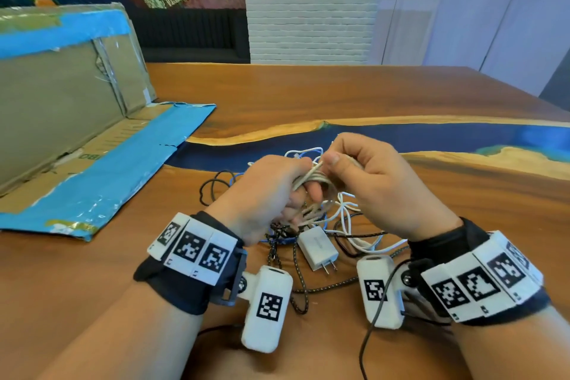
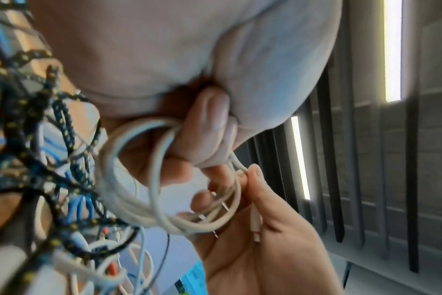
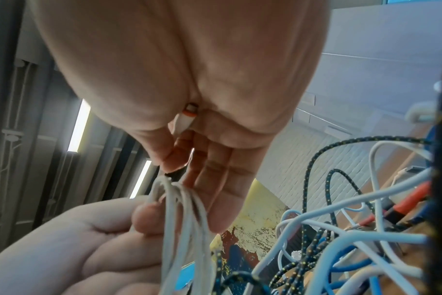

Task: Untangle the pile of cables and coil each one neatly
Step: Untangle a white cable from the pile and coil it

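Observation:
My left hand (image 1: 277, 188) grips a small coil of white cable (image 1: 311, 177) held above the table; the left wrist view shows the loops (image 2: 149, 185) hanging round its fingers. My right hand (image 1: 364, 176) pinches the same cable's free end at the top of the coil, and the white plug (image 3: 183, 118) lies against its palm. Below both hands lies the tangled pile (image 1: 308, 225) of black braided, blue and white cables, with a white wall charger (image 1: 317, 247) among them.
A flattened cardboard box with blue tape (image 1: 77, 120) lies and leans at the left of the wooden table (image 1: 370, 95). A thin black cable (image 1: 212, 188) loops left of the pile. Wrist camera leads trail near the front edge.

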`<state>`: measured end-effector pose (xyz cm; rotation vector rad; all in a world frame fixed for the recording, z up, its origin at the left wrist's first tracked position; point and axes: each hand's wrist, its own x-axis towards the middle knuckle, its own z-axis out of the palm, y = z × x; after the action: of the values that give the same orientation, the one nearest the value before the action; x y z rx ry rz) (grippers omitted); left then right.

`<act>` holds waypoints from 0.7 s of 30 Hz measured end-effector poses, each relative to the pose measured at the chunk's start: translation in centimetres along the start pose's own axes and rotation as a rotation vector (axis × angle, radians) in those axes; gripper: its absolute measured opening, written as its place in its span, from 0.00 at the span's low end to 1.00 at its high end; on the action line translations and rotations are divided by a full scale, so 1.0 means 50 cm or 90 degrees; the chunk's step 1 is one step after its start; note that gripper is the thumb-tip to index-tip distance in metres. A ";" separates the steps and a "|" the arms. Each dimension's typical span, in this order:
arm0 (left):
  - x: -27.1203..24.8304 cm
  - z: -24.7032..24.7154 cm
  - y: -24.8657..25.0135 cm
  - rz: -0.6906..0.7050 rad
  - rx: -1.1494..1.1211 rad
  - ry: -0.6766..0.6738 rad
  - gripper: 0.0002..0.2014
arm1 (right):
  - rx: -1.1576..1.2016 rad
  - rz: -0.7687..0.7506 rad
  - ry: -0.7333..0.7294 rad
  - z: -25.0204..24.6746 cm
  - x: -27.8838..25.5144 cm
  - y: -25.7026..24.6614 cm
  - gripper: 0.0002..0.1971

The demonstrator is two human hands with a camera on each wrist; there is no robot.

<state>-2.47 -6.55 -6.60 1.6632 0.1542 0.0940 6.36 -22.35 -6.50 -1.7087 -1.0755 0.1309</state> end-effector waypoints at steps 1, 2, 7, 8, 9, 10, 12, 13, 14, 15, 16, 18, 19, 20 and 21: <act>0.003 0.000 0.000 0.005 0.005 0.020 0.26 | 0.018 0.013 0.019 -0.001 0.001 0.001 0.14; 0.005 0.000 0.000 0.007 0.000 0.036 0.25 | 0.036 0.026 0.033 -0.002 0.001 0.000 0.14; 0.008 0.002 -0.007 0.019 -0.074 0.026 0.23 | 0.189 0.105 0.090 -0.005 0.008 0.011 0.13; 0.006 0.002 -0.005 0.014 -0.102 0.010 0.23 | 0.209 0.112 0.092 -0.006 0.009 0.012 0.13; 0.004 0.002 -0.003 0.009 -0.137 -0.008 0.22 | 0.221 0.115 0.093 -0.006 0.009 0.012 0.13; 0.002 0.003 0.000 0.006 -0.173 -0.026 0.22 | 0.229 0.115 0.092 -0.005 0.010 0.012 0.13; 0.000 0.004 0.004 0.012 -0.232 -0.055 0.20 | 0.243 0.116 0.088 -0.001 0.012 0.011 0.14; 0.000 0.005 0.005 0.019 -0.253 -0.058 0.19 | 0.260 0.122 0.083 0.002 0.012 0.011 0.15; 0.001 0.006 0.005 0.025 -0.273 -0.050 0.17 | 0.285 0.132 0.076 0.003 0.013 0.014 0.15; 0.002 0.005 0.006 0.027 -0.293 -0.032 0.15 | 0.315 0.142 0.064 0.004 0.012 0.014 0.16; 0.003 0.002 0.006 0.028 -0.309 -0.007 0.13 | 0.351 0.150 0.049 0.006 0.012 0.016 0.16; 0.005 -0.002 0.008 0.039 -0.310 0.030 0.12 | 0.429 0.155 0.012 0.013 0.009 0.015 0.16; 0.005 -0.003 0.008 0.049 -0.296 0.039 0.12 | 0.468 0.154 -0.006 0.018 0.007 0.011 0.16; 0.005 -0.002 0.009 0.060 -0.280 0.043 0.12 | 0.505 0.151 -0.021 0.021 0.004 0.008 0.16; 0.004 -0.001 0.008 0.071 -0.265 0.045 0.12 | 0.536 0.149 -0.032 0.022 0.003 0.004 0.15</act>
<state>-2.23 -6.51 -6.20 1.2531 0.0874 0.2524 5.94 -21.46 -7.10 -1.0513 -0.6926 0.6788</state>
